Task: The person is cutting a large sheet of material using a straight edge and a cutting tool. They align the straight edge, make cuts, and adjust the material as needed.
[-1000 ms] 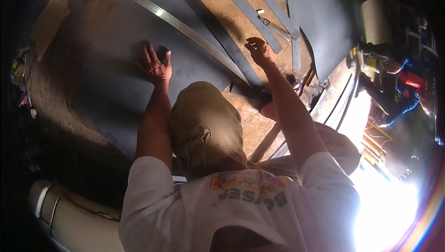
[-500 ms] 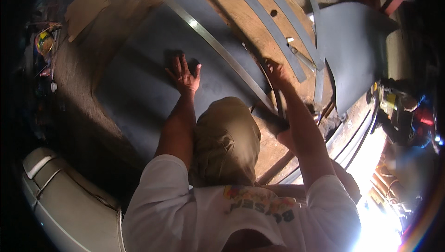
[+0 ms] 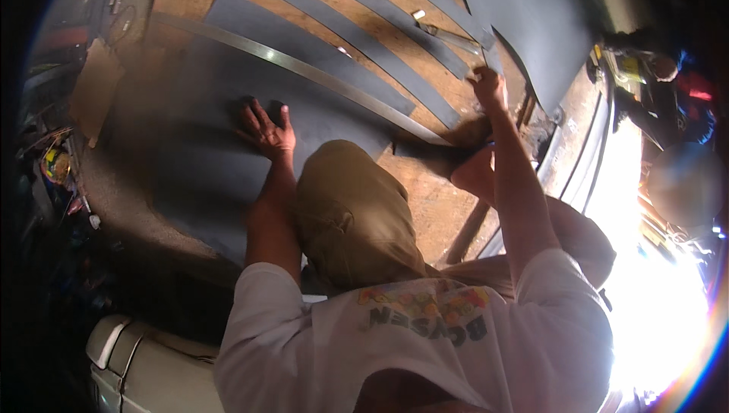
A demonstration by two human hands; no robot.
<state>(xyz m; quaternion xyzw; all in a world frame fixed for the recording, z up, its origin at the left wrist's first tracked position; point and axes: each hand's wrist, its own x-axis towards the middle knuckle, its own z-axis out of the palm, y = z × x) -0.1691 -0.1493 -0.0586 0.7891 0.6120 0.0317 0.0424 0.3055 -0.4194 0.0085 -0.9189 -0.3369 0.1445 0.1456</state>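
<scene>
My left hand point(image 3: 267, 137) lies with its fingers spread on a large dark grey sheet point(image 3: 197, 109), left of my knee. Across that sheet runs a long metal straightedge point(image 3: 345, 90), a bright glint on it. My right hand point(image 3: 489, 88) is at the right, fingers curled, beside the near end of a slim cutter-like tool point(image 3: 454, 38) with a pale tip. Whether the fingers touch this tool or hold anything, I cannot make out. A loose grey strip point(image 3: 357, 48) lies beyond the sheet's far edge, its near end left of my right hand.
More grey strips point(image 3: 380, 11) lie on the wooden board point(image 3: 437, 197). Another large grey sheet point(image 3: 531, 18) stands at the upper right. A cardboard piece point(image 3: 93, 94) is at the far left, and a pale rounded panel point(image 3: 163, 367) at the lower left. Clutter lines the right side.
The narrow strip that was along the sheet's edge by my right hand now lies apart from it. My right hand has let go and moved toward the cutter-like tool. My left hand stays on the sheet.
</scene>
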